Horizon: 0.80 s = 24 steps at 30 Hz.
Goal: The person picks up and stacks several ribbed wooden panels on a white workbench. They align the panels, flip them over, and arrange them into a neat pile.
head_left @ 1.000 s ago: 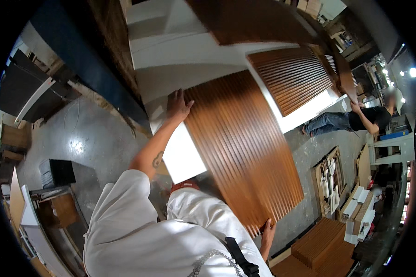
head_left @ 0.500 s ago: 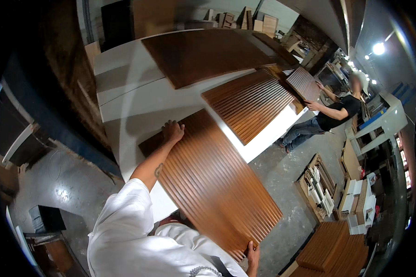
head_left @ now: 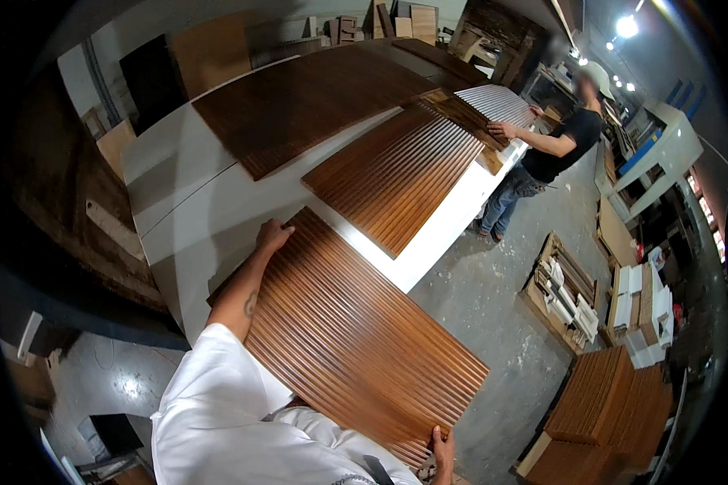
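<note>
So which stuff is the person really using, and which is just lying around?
In use:
- ribbed wooden panel, gripped by the left hand at its far edge and the right hand at its near corner
- white table partly under it

Lying about:
- second ribbed panel
- flat brown board
- floor stack of panels

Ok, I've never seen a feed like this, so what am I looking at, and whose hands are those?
This is a wide fisheye camera worn on a person's head, looking down, so straight edges bend. Their left hand grips the far edge of a ribbed brown wooden panel; their right hand holds its near corner. The panel lies partly on a white table, which also carries a second ribbed panel and a smooth brown board. A co-worker stands at the table's far end.
</note>
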Each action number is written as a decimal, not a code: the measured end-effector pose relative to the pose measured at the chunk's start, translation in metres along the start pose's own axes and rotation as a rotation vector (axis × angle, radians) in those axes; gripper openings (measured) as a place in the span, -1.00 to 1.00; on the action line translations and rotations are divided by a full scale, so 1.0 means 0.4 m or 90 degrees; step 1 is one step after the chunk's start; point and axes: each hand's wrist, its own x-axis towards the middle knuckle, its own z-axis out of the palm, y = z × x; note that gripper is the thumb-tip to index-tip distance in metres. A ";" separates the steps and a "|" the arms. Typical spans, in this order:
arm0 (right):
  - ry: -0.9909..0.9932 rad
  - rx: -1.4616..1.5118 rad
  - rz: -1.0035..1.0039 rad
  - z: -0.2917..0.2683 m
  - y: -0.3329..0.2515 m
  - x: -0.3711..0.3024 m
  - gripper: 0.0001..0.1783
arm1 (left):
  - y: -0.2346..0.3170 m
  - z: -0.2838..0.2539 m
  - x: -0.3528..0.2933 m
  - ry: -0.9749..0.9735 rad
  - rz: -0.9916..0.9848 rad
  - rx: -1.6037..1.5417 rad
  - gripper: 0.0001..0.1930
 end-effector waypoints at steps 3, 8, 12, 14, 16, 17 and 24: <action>-0.067 0.059 0.043 0.000 -0.072 -0.025 -0.23 | -0.112 -0.063 -0.056 -0.017 -0.005 0.051 -0.56; -0.015 -0.004 0.047 0.006 -0.026 -0.001 -0.12 | -0.231 -0.070 -0.191 0.126 0.064 -0.145 -0.60; -0.039 0.007 0.163 0.001 -0.153 -0.031 -0.02 | -0.258 -0.105 -0.241 0.150 0.036 -0.017 -0.60; -0.016 -0.036 0.154 0.001 -0.101 -0.013 0.00 | -0.234 -0.112 -0.239 0.125 0.006 0.080 -0.57; 0.044 -0.096 0.143 0.008 -0.085 -0.010 0.00 | -0.219 -0.113 -0.257 0.156 0.020 0.112 -0.57; 0.015 -0.053 0.104 0.008 -0.066 -0.007 -0.01 | -0.211 -0.117 -0.265 0.171 0.028 0.130 -0.56; -0.029 0.121 0.179 -0.023 -0.009 0.075 -0.06 | -0.232 -0.074 -0.271 0.239 0.100 0.265 -0.45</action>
